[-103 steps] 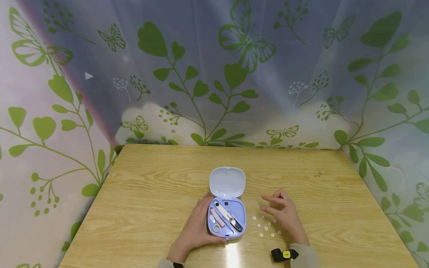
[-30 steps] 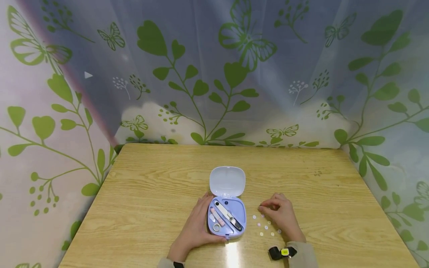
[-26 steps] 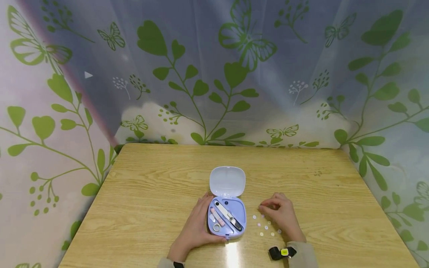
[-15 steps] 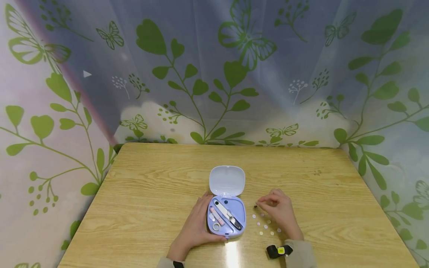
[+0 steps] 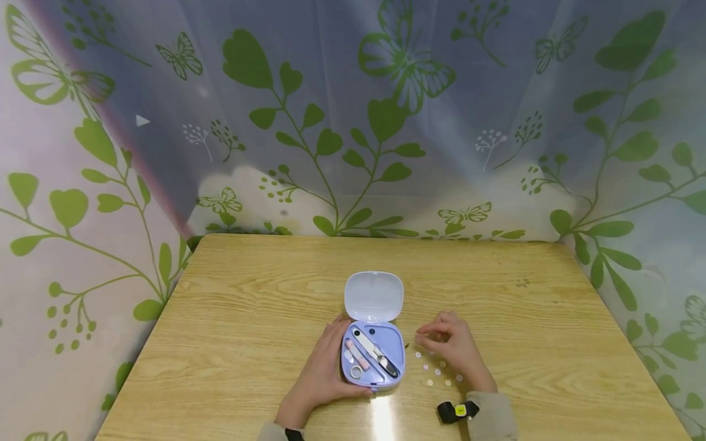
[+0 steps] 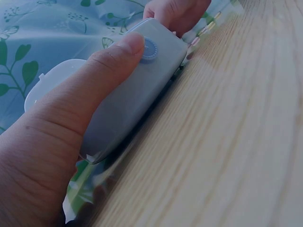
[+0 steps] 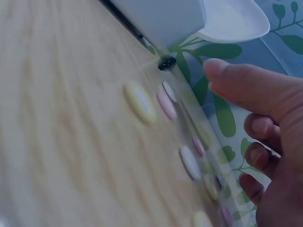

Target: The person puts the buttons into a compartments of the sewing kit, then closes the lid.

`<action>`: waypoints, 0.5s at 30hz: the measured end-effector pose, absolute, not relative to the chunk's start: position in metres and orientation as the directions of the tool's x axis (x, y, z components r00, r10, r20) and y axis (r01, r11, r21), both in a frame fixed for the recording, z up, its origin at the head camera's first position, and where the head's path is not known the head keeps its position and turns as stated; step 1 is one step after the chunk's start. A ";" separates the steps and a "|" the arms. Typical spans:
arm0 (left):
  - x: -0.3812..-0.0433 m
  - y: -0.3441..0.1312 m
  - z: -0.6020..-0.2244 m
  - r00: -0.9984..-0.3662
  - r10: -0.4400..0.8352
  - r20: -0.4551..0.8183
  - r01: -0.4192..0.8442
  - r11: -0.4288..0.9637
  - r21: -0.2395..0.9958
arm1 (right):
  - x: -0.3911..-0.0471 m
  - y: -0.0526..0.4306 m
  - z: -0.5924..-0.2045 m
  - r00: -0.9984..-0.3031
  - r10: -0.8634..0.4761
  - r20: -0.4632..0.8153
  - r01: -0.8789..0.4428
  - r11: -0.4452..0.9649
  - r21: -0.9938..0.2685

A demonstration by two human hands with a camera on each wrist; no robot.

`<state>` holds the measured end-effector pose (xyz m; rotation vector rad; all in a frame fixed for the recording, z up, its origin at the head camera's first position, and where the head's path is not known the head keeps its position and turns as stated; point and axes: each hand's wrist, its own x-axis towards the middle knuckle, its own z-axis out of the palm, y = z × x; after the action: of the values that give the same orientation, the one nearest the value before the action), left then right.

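One black button (image 7: 167, 63) now free of slightly spread right grip (image 5: 452, 344); left grip (image 5: 322, 372) clasps case (image 5: 393, 344).

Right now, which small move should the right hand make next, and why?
Probably the right hand should pinch the small dark button: it is outside the open box, apart from the hand, while a dark round piece lies inside.
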<state>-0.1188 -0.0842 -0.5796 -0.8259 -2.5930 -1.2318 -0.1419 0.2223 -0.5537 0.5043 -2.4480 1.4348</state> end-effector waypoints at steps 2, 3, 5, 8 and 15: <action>-0.119 -0.085 -0.580 -0.837 0.414 0.357 0.539 0.511 0.670 | -0.140 0.218 -0.549 -0.877 -0.218 0.428 -0.479 0.458 -0.749; -0.119 -0.085 -0.580 -0.837 0.414 0.358 0.539 0.510 0.670 | -0.140 0.217 -0.549 -0.872 -0.238 0.427 -0.488 0.472 -0.734; -0.119 -0.085 -0.579 -0.839 0.414 0.354 0.536 0.511 0.672 | -0.139 0.213 -0.547 -0.880 -0.264 0.396 -0.475 0.504 -0.721; -0.119 -0.085 -0.578 -0.841 0.415 0.347 0.530 0.510 0.677 | -0.143 0.211 -0.557 -0.898 -0.281 0.338 -0.439 0.551 -0.709; -0.118 -0.084 -0.578 -0.838 0.414 0.357 0.537 0.508 0.673 | -0.147 0.204 -0.561 -0.876 -0.308 0.372 -0.482 0.585 -0.652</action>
<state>-0.1182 -0.0836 -0.5779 -0.8248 -2.5952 -1.2391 -0.1469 0.2042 -0.5608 0.6570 -2.5963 1.1668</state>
